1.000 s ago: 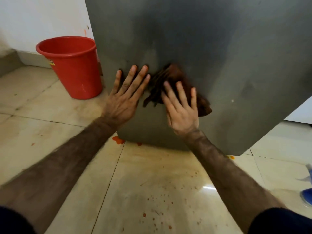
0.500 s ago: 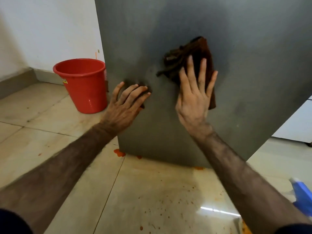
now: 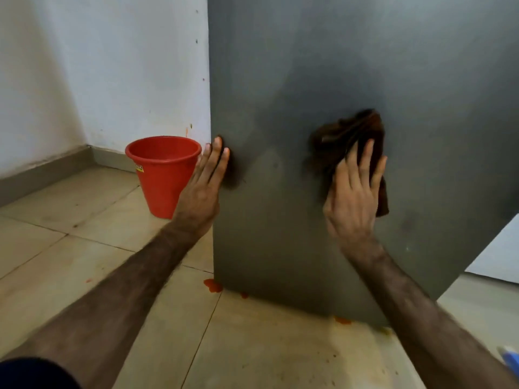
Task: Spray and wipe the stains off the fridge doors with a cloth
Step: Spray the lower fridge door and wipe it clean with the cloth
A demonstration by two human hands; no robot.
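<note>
Head view. Landmark: grey fridge door (image 3: 351, 80), which fills the upper right of the frame and stands on the tiled floor (image 3: 70, 248).

Right hand (image 3: 354, 200): flat against the fridge door at about mid-height, fingers (image 3: 366, 158) straight and slightly spread. Grip released; the palm and fingers press a dark brown cloth (image 3: 345, 133) onto the door. Cloth is bunched, and shows above and to the right of the hand, with a corner hanging down past the hand's right side.

Left hand (image 3: 203, 186): at the fridge door's left edge, fingers straight and together, fingertips touching the door surface near that edge. Grip released, holding nothing.

Door surface: a paler, smeared patch between the two hands; a faint dark mark right of and below the cloth.

Floor at the foot of the fridge door: orange-red splashes (image 3: 213, 285) at the left bottom corner and more along the base further right.

Left of the fridge door: red bucket (image 3: 163, 178) upright on the floor, against the white wall (image 3: 112, 66).

Far lower right of the door: a blue object (image 3: 509, 357), cut off by the frame edge; cannot identify.
</note>
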